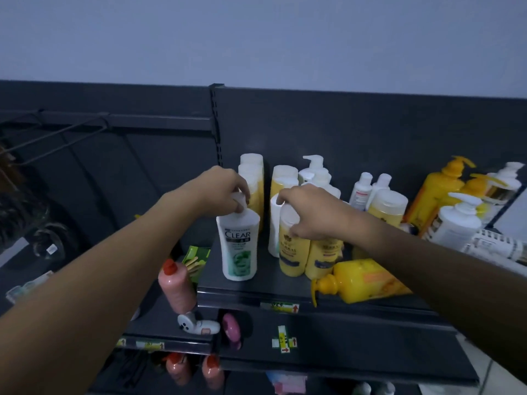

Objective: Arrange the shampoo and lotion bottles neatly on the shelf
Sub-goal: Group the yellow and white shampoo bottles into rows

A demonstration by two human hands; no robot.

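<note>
left grip point(228, 189) pinches CLEAR bottle point(239, 246) cap (upright) | right grip point(308, 212) clasps yellow bottle point(291, 246)

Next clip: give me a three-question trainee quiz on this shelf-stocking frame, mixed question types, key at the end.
1. True or false: the left hand grips the CLEAR bottle by its cap.
2. The right hand rests on: A) a white pump bottle, B) a yellow bottle with white cap, C) a pink bottle.
3. Fill in: the yellow pump bottle at the shelf's front edge is ____, not upright.

Key: 1 true; 2 B; 3 lying on its side.
</note>
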